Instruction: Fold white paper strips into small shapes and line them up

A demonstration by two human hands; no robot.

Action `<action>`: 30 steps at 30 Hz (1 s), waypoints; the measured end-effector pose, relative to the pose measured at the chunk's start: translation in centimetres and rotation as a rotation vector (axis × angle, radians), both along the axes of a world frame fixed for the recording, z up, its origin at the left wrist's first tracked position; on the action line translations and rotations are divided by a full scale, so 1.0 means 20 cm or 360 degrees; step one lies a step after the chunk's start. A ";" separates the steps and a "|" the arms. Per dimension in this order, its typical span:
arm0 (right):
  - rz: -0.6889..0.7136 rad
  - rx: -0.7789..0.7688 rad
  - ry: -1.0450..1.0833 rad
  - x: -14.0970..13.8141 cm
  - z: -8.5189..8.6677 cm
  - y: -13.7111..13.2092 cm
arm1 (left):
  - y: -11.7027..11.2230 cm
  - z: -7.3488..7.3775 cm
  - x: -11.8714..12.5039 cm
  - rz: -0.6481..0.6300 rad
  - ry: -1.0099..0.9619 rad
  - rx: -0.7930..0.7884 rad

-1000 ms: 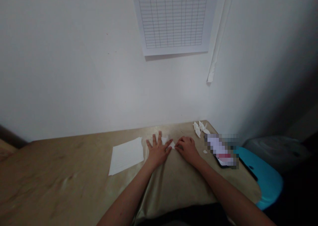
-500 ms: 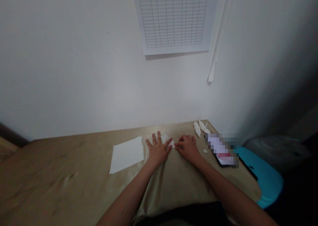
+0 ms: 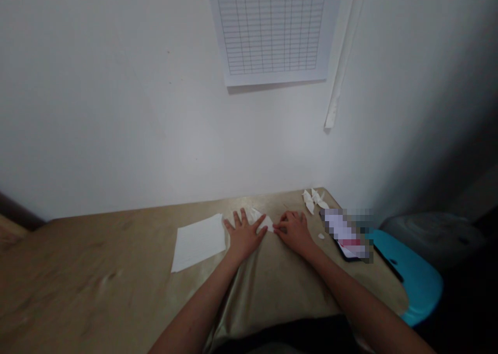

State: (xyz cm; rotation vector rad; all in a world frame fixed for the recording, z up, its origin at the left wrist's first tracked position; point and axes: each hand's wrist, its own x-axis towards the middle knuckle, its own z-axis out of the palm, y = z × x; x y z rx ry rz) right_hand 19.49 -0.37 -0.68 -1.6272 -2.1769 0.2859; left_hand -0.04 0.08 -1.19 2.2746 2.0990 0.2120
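A small folded piece of white paper (image 3: 267, 223) lies on the table between my hands, partly covered by fingers. My left hand (image 3: 244, 235) rests flat with its fingers spread, thumb and index finger touching the paper's left side. At the paper's right corner, my right hand (image 3: 293, 232) is closed, its thumb and index finger pinching the tip. Left of my left hand lies a stack of white paper sheets (image 3: 199, 242). Folded white paper figures (image 3: 314, 201) stand beyond my right hand, and a small white scrap (image 3: 321, 236) lies beside it.
A phone (image 3: 346, 234), its screen blurred out, lies at the table's right side. Past that edge is a turquoise seat (image 3: 412, 273). A brown cloth covers the table (image 3: 128, 271), which meets the wall at the back. A printed chart (image 3: 274, 32) hangs there.
My left hand has slid slightly left, and more of the folded paper shows between its fingers and my right hand. My right hand has stayed in place.
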 end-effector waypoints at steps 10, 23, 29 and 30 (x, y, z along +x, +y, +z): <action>-0.0011 0.0012 0.0003 0.00 -0.01 0.00 | 0.00 0.03 -0.01 0.0043 -0.0048 0.0027; -0.0019 -0.0010 -0.0013 0.00 -0.01 0.01 | 0.02 0.00 -0.04 -0.0020 -0.0071 0.0224; 0.0060 -0.0054 0.0063 0.03 -0.03 0.02 | 0.05 0.01 -0.10 -0.0071 -0.0260 0.0383; 0.0096 -0.0051 0.0079 0.04 -0.03 0.02 | 0.06 0.02 -0.11 -0.0048 -0.0309 0.0426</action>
